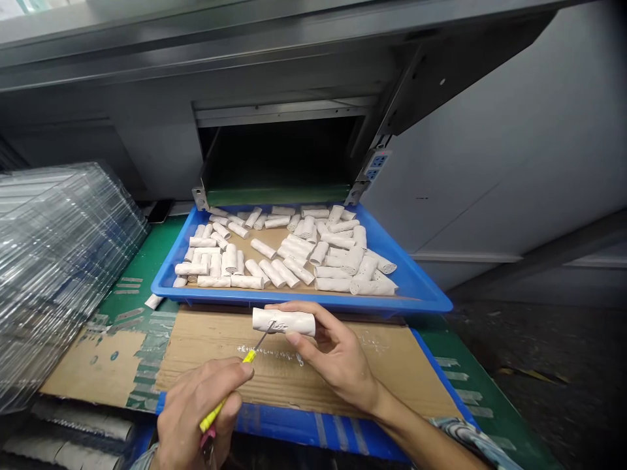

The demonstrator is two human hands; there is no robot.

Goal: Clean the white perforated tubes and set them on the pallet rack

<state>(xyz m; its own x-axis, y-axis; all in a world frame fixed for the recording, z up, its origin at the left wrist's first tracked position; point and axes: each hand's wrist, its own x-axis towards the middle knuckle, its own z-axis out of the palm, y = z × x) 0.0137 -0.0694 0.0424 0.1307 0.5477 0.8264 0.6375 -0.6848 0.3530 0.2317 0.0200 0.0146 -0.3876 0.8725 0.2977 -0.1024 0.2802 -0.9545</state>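
Dozens of white cylinders (294, 254) lie loose in a blue plastic tray (294, 297), toward the far edge of the tabletop (142, 281) and just below a dark opening (279, 156) in a grey machine housing. One separate white cylinder (284, 321) is off the tray, held up over a cardboard sheet (392, 372) at the tabletop's near edge, just short of the tray's near rim.

From my remote station, I read the R hand (328, 349) as holding that piece in a firm, narrow grip, thumb and fingers wrapped around its right half. The L hand (200, 408) has a tight, pen-style grip on a yellow-handled scriber (228, 388), w/ the thin steel tip at a scratched squiggle near the cylinder's middle.

Progress: one piece is in hand, its mark visible; the tray holds many more. Some tray pieces look dented or marked, but I can't tell how many at this res.

White flecks (264, 354) dot the cardboard sheet below the tip. A stack of clear plastic sheets (59, 274) leans at the tabletop's L edge.
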